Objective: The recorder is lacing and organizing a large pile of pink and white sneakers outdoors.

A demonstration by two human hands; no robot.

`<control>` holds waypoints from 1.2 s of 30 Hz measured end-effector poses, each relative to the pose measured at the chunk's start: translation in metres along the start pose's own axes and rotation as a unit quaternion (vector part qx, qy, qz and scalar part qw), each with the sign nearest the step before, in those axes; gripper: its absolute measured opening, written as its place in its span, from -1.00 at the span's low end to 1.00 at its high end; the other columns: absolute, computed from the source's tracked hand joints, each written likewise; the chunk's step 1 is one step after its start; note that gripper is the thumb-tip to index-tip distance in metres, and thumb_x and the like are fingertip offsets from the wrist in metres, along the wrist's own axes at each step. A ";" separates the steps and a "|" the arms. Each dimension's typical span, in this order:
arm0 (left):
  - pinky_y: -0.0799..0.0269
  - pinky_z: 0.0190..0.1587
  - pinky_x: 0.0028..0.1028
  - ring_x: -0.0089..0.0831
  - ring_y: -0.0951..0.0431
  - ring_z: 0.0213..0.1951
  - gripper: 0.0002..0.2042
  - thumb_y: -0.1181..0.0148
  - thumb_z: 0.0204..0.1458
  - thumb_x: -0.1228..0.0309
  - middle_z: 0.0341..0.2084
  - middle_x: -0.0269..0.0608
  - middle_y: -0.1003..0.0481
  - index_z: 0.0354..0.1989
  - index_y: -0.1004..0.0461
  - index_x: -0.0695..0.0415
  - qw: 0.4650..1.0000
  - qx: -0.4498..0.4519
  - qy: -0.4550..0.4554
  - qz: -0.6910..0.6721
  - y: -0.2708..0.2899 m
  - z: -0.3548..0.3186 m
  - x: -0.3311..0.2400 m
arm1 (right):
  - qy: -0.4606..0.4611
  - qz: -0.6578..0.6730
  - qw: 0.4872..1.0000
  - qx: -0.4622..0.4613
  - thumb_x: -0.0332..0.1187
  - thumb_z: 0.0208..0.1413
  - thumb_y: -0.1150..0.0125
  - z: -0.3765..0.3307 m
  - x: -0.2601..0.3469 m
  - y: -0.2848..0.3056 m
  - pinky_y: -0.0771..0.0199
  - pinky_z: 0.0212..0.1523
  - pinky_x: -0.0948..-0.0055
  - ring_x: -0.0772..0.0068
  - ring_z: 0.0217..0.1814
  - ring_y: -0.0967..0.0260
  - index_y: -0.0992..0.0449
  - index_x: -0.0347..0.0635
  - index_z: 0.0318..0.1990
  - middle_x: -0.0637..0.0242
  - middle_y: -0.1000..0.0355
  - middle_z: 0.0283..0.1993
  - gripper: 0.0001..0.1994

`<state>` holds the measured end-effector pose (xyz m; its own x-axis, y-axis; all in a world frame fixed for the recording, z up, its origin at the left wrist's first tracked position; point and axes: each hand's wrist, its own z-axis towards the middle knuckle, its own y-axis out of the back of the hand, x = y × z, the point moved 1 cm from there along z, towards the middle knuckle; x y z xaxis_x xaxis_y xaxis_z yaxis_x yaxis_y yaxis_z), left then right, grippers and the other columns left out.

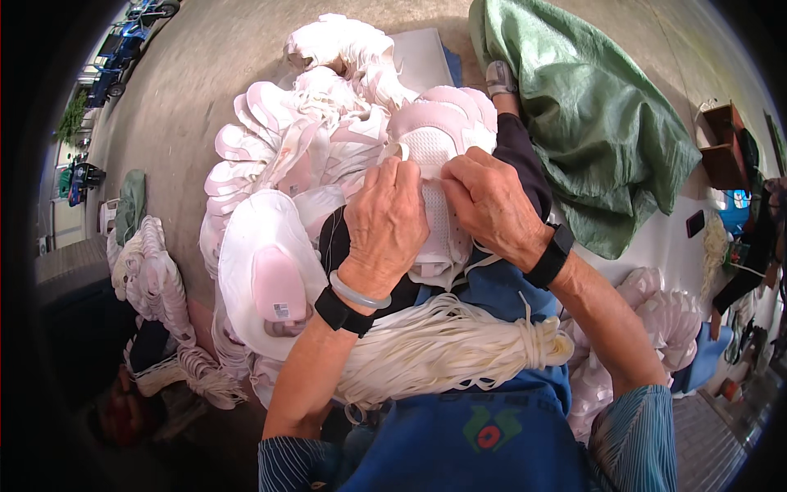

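A pale pink and white shoe upper (434, 135) lies across my lap with its mesh tongue showing between my hands. My left hand (385, 217) is closed at the upper's left edge, and a white shoelace (399, 152) loops out above its fingers. On the opposite edge, my right hand (490, 205) pinches the upper; its fingertips are partly hidden. A thick bundle of cream shoelaces (451, 348) rests on my lap below both wrists, tied at its right end. Left of my left hand stands a white upper with a pink insole (279, 279).
Several pink-white uppers are stacked in a heap (275, 139) ahead and to the left. A green cloth (582, 123) drapes at the right. More uppers lie in piles at the far left (152, 279) and lower right (656, 320). Another person's hand (716, 324) shows at the right.
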<state>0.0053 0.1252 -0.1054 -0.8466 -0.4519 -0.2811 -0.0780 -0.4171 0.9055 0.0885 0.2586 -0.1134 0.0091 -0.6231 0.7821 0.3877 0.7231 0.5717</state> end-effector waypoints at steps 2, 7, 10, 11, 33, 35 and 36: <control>-0.39 -0.40 -0.23 -0.10 -0.44 -0.36 -0.91 -0.11 0.03 0.54 -0.44 -0.09 -0.36 -0.32 -0.33 0.20 1.000 -0.006 -0.004 -0.005 0.000 0.000 0.001 | 0.007 -0.010 1.000 0.001 -0.52 0.01 -0.12 -0.002 0.001 -0.001 -0.42 -0.35 0.11 -0.15 -0.38 -0.38 -0.41 -0.40 -0.42 -0.08 -0.34 -0.38 -0.91; -0.39 -0.40 -0.23 -0.10 -0.44 -0.37 -0.91 -0.11 0.04 0.54 -0.44 -0.09 -0.36 -0.33 -0.33 0.20 1.000 -0.013 -0.004 -0.011 -0.001 0.001 0.000 | 0.010 -0.035 0.999 0.012 -0.52 0.02 -0.11 -0.003 0.004 -0.001 -0.44 -0.37 0.09 -0.16 -0.37 -0.40 -0.40 -0.40 -0.38 -0.06 -0.33 -0.35 -0.92; -0.39 -0.41 -0.24 -0.11 -0.44 -0.37 -0.91 -0.11 0.04 0.54 -0.45 -0.09 -0.35 -0.33 -0.33 0.20 1.000 -0.008 -0.003 -0.010 -0.001 0.000 0.001 | 0.004 -0.047 0.998 0.035 -0.53 0.01 -0.09 -0.002 0.005 -0.001 -0.46 -0.35 0.08 -0.16 -0.35 -0.41 -0.40 -0.39 -0.38 -0.05 -0.32 -0.33 -0.93; -0.39 -0.41 -0.25 -0.12 -0.44 -0.38 -0.91 -0.11 0.04 0.54 -0.45 -0.09 -0.35 -0.33 -0.33 0.20 1.000 -0.007 -0.003 -0.008 -0.002 0.000 0.001 | 0.009 -0.054 0.998 0.034 -0.54 0.00 -0.10 -0.002 0.004 -0.001 -0.47 -0.35 0.09 -0.15 -0.35 -0.42 -0.40 -0.39 -0.38 -0.05 -0.31 -0.32 -0.93; -0.38 -0.42 -0.26 -0.13 -0.44 -0.39 -0.90 -0.13 0.02 0.56 -0.46 -0.11 -0.35 -0.34 -0.33 0.19 1.000 -0.023 -0.010 -0.019 -0.001 -0.001 0.001 | -0.039 -0.020 0.999 0.005 -0.53 0.00 -0.14 0.000 0.007 -0.001 -0.37 -0.34 0.20 -0.02 -0.37 -0.40 -0.49 -0.37 -0.39 0.02 -0.40 -0.41 -0.93; -0.38 -0.41 -0.26 -0.13 -0.44 -0.39 -0.90 -0.13 0.02 0.55 -0.47 -0.11 -0.35 -0.34 -0.34 0.19 1.000 -0.020 -0.007 -0.024 -0.001 0.000 0.001 | -0.036 -0.011 0.999 0.008 -0.54 -0.01 -0.11 0.000 0.008 -0.001 -0.39 -0.34 0.16 -0.06 -0.38 -0.39 -0.46 -0.41 -0.39 -0.04 -0.38 -0.42 -0.92; -0.38 -0.41 -0.26 -0.13 -0.44 -0.39 -0.90 -0.13 0.02 0.55 -0.47 -0.11 -0.35 -0.34 -0.34 0.19 1.000 -0.019 -0.007 -0.023 -0.001 -0.001 0.001 | -0.032 -0.003 0.999 0.012 -0.55 -0.01 -0.08 0.000 0.008 0.000 -0.41 -0.34 0.11 -0.11 -0.38 -0.38 -0.44 -0.45 -0.40 -0.10 -0.36 -0.42 -0.91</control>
<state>0.0047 0.1246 -0.1063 -0.8494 -0.4208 -0.3184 -0.0976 -0.4677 0.8785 0.0882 0.2533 -0.1072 -0.0518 -0.6073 0.7928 0.3651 0.7273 0.5811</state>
